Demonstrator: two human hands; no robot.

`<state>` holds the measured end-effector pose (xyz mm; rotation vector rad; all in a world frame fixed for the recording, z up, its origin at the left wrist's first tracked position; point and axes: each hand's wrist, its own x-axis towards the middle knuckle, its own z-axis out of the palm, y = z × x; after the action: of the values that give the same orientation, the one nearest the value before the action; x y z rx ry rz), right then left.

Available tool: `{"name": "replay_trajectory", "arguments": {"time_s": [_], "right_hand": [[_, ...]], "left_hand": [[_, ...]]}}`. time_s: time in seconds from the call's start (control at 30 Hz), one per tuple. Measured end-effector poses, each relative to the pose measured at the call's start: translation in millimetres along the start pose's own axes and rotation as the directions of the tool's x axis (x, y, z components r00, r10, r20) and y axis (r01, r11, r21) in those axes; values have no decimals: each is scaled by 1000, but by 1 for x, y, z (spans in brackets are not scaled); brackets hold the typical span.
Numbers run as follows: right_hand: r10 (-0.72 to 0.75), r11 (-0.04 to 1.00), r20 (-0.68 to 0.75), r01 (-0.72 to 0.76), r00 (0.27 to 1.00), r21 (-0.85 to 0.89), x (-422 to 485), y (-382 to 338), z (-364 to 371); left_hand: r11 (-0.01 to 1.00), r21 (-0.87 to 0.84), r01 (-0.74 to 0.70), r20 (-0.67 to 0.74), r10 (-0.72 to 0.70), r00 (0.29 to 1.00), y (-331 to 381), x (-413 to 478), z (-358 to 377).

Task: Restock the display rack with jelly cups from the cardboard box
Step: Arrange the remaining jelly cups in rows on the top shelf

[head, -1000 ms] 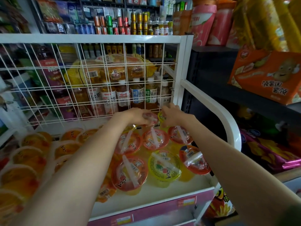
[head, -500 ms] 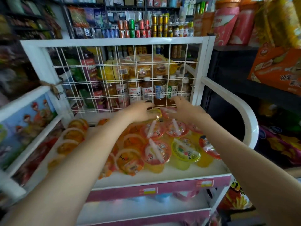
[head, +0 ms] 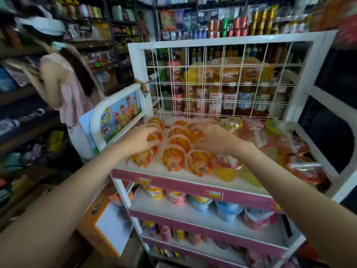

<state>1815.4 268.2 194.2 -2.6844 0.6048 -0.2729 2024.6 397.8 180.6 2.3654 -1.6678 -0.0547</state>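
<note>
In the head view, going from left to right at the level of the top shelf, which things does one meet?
A person in a pink top → cartoon side panel → left hand → orange jelly cups → right hand → red-lidded jelly cups.

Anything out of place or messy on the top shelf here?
The orange cups lie in tidy rows on the left, but the red-lidded cups on the right are heaped and tilted. Twine ties the left rail to the rack frame.
</note>
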Motion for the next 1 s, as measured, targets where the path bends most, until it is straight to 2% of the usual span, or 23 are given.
{"name": "replay_trajectory", "arguments": {"time_s": [0.13, 0.27, 0.4, 0.47, 0.57, 0.73, 1.0], "right_hand": [[-70, 997, 10, 69, 998, 22, -3, -19, 27], [-38, 994, 31, 41, 999, -99, 14, -32, 57], [108, 919, -17, -106, 994, -380, 37, -39, 83], [202, 881, -39, -199, 979, -430, 46, -43, 91], [291, 875, -109, -310, 951, -372, 55, -48, 101], [300, 872, -149, -334, 942, -357, 59, -59, 109], [293, 931, 14, -282, 956, -232, 72, -55, 112]], "left_hand": [[990, 2, 141, -36, -141, 989, -32, -27, 18], [984, -14, 176, -112, -177, 978, -48, -42, 39], [993, -12, 118, -149, -119, 982, -72, -37, 47], [995, -59, 78, -143, -85, 986, -84, -30, 51], [994, -105, 26, -93, -36, 995, -99, -21, 55], [988, -153, -11, -129, -9, 992, -109, -16, 64], [981, -105, -161, -115, 149, 982, -121, -6, 64]]}}
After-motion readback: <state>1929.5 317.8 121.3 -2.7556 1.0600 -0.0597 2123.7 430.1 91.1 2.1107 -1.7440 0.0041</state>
